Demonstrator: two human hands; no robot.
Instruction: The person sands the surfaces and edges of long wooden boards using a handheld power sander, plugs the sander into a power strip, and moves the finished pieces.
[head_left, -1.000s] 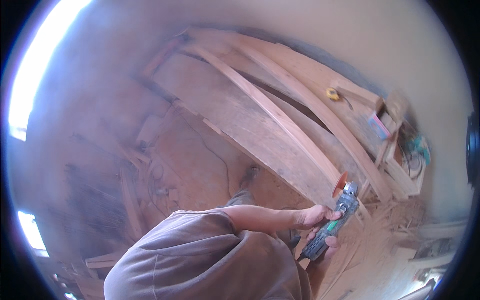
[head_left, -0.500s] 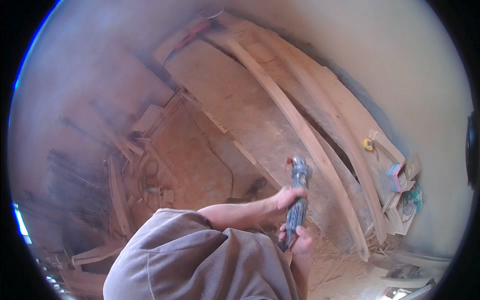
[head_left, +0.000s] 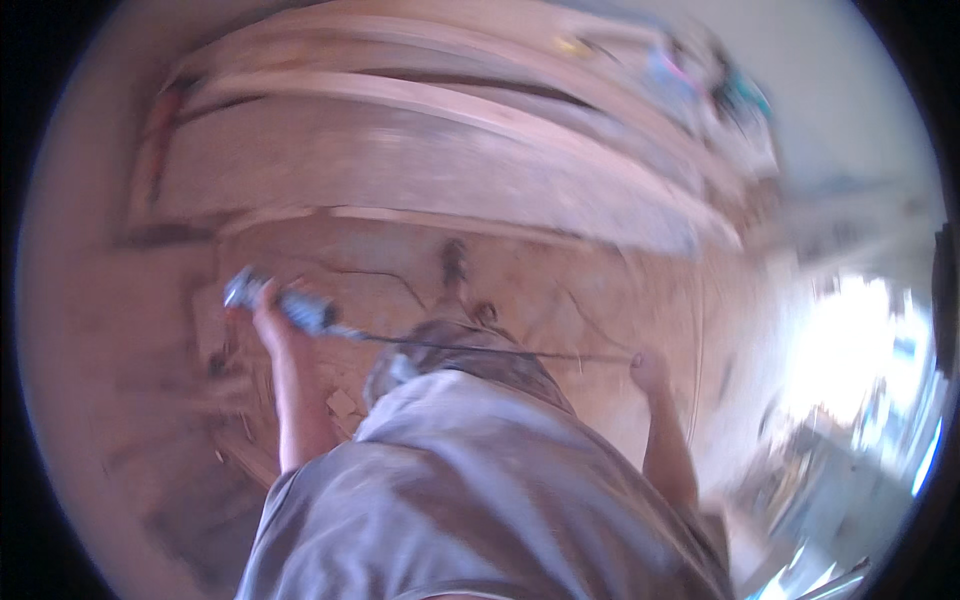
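Note:
At the left, my left hand is closed around an angle grinder, near its silvery head. The grinder's dark power cord runs from the tail of its body across the front of me, pulled nearly straight. My right hand, out to the right, is closed on that cord. Motion blur smears the grinder's head, so I cannot tell what disc it carries.
Ahead is a wide bench with a dusty board and a long wooden beam on it. A red tool lies at its left end. A yellow tape measure and a box sit at the far right.
My view has swung to the right. Both hands were together on the grinder; now they are wide apart, the grinder in the left and its cord stretched to the right.

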